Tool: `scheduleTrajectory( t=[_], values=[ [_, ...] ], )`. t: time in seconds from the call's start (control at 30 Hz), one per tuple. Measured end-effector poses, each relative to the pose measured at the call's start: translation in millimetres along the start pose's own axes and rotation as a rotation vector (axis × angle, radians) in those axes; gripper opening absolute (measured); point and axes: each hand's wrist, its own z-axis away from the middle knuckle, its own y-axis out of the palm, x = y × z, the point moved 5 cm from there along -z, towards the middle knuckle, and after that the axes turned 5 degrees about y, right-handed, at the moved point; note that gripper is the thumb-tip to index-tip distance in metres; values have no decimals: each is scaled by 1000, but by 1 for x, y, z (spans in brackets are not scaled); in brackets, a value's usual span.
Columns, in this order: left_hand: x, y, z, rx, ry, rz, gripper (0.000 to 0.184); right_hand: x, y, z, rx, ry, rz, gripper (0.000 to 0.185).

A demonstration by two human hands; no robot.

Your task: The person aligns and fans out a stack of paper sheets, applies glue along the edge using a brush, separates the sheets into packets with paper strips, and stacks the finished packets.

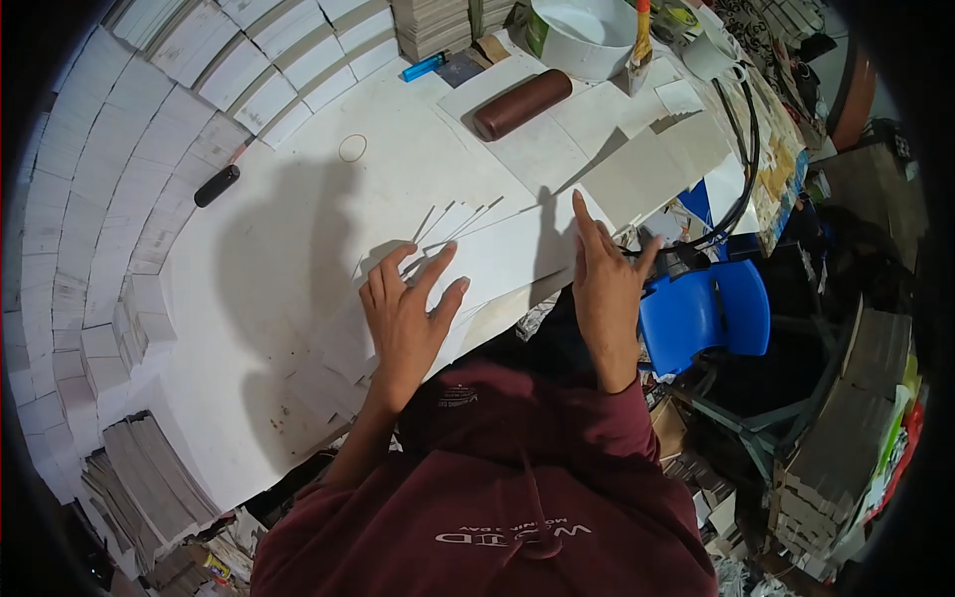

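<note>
My left hand (406, 316) rests with bent, spread fingers on the left part of some white sheets (512, 247) near the table's front edge. Thin dark edges fan out beyond its fingertips, so several sheets seem to overlap there. At the sheets' right end is my right hand (605, 294), index finger stretched forward and thumb held apart. Whether its fingers press on the paper I cannot tell. Just beyond the right hand lies a grey board (647, 171). Neither hand is wrapped around anything.
Stacked white paper blocks (129, 149) wall the table's left and back. On the white table (249, 328) lie a brown cylindrical case (522, 103), a blue lighter (425, 67), a dark small object (217, 185) and a rubber band. A white tub (585, 38) stands behind; a blue chair (706, 313) is right.
</note>
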Motion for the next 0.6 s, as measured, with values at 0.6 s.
scheduleTrajectory(
  t=[0.6],
  values=[
    [-15, 16, -32, 259, 104, -117, 37, -6, 14, 15, -38, -318, 37, 64]
  ],
)
